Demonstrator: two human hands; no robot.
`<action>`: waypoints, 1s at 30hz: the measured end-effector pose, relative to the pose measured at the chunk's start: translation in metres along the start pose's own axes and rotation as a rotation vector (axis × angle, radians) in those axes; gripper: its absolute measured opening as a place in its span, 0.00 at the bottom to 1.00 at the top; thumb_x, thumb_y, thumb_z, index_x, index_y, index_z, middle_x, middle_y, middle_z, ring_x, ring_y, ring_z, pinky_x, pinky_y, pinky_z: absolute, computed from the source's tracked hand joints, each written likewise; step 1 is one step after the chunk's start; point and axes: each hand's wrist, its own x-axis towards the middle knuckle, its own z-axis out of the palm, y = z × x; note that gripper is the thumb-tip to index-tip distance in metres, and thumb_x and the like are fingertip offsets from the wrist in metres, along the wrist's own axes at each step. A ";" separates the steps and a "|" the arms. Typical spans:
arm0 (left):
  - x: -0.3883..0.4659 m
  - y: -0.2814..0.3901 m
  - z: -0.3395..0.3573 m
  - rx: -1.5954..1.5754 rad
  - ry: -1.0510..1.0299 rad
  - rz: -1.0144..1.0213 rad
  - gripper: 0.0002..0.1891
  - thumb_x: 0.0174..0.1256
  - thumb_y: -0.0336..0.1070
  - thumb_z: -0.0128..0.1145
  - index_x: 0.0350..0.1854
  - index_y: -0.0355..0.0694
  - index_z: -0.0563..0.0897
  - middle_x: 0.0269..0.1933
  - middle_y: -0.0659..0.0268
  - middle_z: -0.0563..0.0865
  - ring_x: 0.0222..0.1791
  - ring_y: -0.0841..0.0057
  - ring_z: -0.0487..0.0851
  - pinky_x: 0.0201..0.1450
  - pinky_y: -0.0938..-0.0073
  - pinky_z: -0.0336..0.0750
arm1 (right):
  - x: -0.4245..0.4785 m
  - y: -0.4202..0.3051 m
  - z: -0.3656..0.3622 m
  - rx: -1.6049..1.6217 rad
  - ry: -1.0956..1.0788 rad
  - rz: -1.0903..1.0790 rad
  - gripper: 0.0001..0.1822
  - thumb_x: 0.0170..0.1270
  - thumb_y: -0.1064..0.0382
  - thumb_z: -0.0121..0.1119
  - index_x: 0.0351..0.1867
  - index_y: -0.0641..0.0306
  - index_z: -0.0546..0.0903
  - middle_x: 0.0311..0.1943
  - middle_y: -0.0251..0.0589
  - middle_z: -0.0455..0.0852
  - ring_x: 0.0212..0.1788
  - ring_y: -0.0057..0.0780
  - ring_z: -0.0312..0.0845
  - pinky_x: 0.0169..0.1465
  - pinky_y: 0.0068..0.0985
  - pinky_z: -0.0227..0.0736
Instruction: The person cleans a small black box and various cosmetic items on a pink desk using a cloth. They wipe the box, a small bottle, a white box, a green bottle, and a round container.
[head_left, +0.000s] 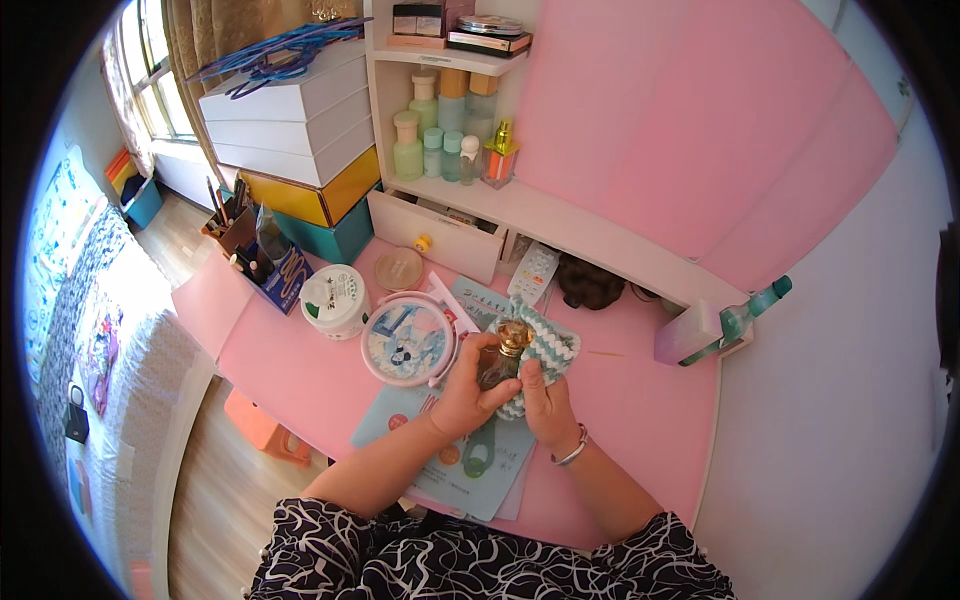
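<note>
Over the pink desk (622, 442), my left hand (471, 394) grips a small glass bottle (495, 369) with a gold-coloured cap. Fingers and thumb wrap its left side, hiding part of the glass. My right hand (551, 409) holds a green-and-white striped crocheted cloth (559, 349) behind and to the right of the bottle, its thumb near the glass. Beneath both wrists lies a light-blue printed sheet or packet (487, 484) that bears writing. Left of my left hand is a round pink-rimmed hand mirror or case (409, 343) with a picture on it.
A white-lidded jar (335, 301), a round compact (399, 268) and a pen organiser (281, 277) stand to the left. Behind are an open drawer (439, 236), a white remote (534, 271) and a shelf of bottles (409, 154). A green-capped bottle (742, 319) stands at right.
</note>
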 end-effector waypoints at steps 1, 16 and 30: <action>-0.001 -0.002 0.001 0.008 0.014 -0.001 0.30 0.52 0.38 0.64 0.54 0.36 0.62 0.43 0.59 0.73 0.44 0.74 0.72 0.48 0.73 0.69 | -0.001 0.001 0.002 -0.014 0.030 0.000 0.21 0.70 0.53 0.41 0.52 0.69 0.70 0.45 0.41 0.76 0.48 0.28 0.70 0.53 0.25 0.63; 0.002 -0.001 -0.011 -0.166 -0.049 -0.098 0.24 0.61 0.43 0.55 0.52 0.36 0.63 0.44 0.62 0.72 0.45 0.78 0.69 0.50 0.76 0.65 | -0.006 0.003 0.009 0.199 0.133 0.142 0.23 0.70 0.50 0.40 0.53 0.69 0.69 0.48 0.39 0.74 0.49 0.24 0.69 0.53 0.24 0.63; 0.002 0.000 0.000 0.404 0.012 0.168 0.33 0.52 0.53 0.62 0.52 0.34 0.66 0.47 0.53 0.69 0.47 0.59 0.71 0.52 0.66 0.67 | -0.011 0.015 0.010 0.055 0.334 -0.107 0.15 0.70 0.59 0.42 0.45 0.70 0.74 0.40 0.34 0.78 0.42 0.19 0.71 0.45 0.20 0.67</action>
